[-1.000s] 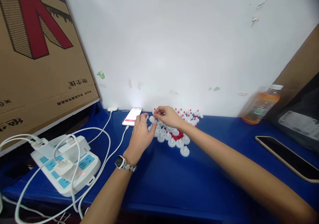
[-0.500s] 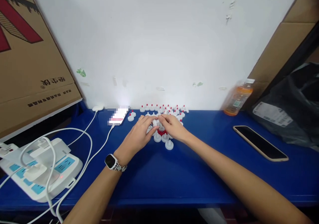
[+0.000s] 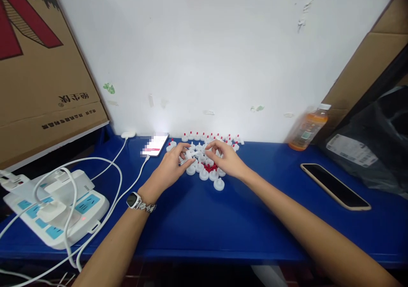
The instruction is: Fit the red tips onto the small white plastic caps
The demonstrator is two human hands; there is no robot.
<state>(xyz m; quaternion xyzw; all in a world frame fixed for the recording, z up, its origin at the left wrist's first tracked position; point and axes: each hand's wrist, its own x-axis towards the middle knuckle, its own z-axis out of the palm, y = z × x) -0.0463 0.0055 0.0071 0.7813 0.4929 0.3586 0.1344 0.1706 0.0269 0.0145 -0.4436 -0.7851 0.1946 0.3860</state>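
Note:
My left hand (image 3: 172, 163), with a watch (image 3: 133, 200) on its wrist, holds a white nozzle cap (image 3: 190, 154) between thumb and fingers. Across from it, my right hand (image 3: 228, 159) has its thumb and forefinger curled close together over the pile; whatever may be between the tips is too small to make out. Several white nozzle caps (image 3: 204, 174) stand in front of and between the hands. Small red tips (image 3: 210, 167) lie in a heap beside my right hand, partly covered by it. Along the wall stand white caps with red tips (image 3: 197, 136).
Left on the blue table (image 3: 197, 227) are a power strip (image 3: 63, 210) with looping white cables and a lit phone (image 3: 156, 144). To the right are a bottle of orange drink (image 3: 307, 129), a dark phone (image 3: 334, 186) and a dark plastic bag (image 3: 376, 138). A cardboard box (image 3: 41, 78) leans at left.
My hands were together at a white cap; now they have drawn apart, the left still with a white cap. The whole view has shifted slightly.

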